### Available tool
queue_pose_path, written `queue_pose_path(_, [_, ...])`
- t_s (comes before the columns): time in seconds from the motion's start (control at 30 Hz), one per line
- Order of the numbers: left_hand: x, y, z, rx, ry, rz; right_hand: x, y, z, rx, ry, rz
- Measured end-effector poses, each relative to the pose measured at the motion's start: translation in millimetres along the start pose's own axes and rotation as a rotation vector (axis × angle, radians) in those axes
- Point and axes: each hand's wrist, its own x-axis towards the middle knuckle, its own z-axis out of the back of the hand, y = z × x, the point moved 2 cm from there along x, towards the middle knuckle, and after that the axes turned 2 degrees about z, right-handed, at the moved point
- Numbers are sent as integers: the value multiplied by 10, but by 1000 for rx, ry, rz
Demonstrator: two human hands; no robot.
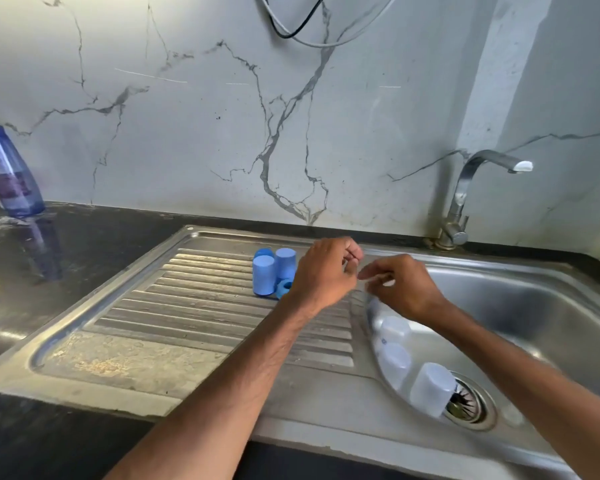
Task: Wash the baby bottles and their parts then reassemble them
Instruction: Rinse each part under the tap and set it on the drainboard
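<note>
My left hand hovers over the drainboard's right end with its fingers curled, and I see nothing in it. Close beside it, my right hand pinches a small blurred translucent piece, probably a teat, above the sink's left rim. Three blue caps stand together on the drainboard just left of my left hand. A blue screw ring lies against them, partly hidden by my wrist. Three clear bottles lie along the left wall of the sink basin, below my right forearm.
The steel tap stands behind the basin with its spout pointing right. The drain is next to the nearest bottle. A blue soap bottle stands on the black counter at far left. Cables hang on the marble wall.
</note>
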Motion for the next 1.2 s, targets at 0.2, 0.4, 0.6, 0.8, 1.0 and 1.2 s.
queue_pose_path(0.2, [-72, -368, -578, -28, 229, -61, -466, -1110, 608, -143, 6, -261])
queue_pose_path(0.4, [44, -909, -1250, 6, 338, -167, -853, -2202, 885, -398, 439, -532])
queue_pose_path(0.6, [101, -1143, -1821, 129, 489, -283, -822, -2825, 683, -528, 546, -616])
queue_pose_path(0.8, [224, -1154, -1985, 294, 522, -344, -797, -2807, 585, -495, 466, -668])
queue_pose_path(1.0, [680, -1146, -2013, 658, 225, -553, -514, -2514, 771, 219, -129, -656])
queue_pose_path(1.2, [1282, -1115, -2127, 1255, 312, -604, -363, -2109, 773, 769, -266, -587])
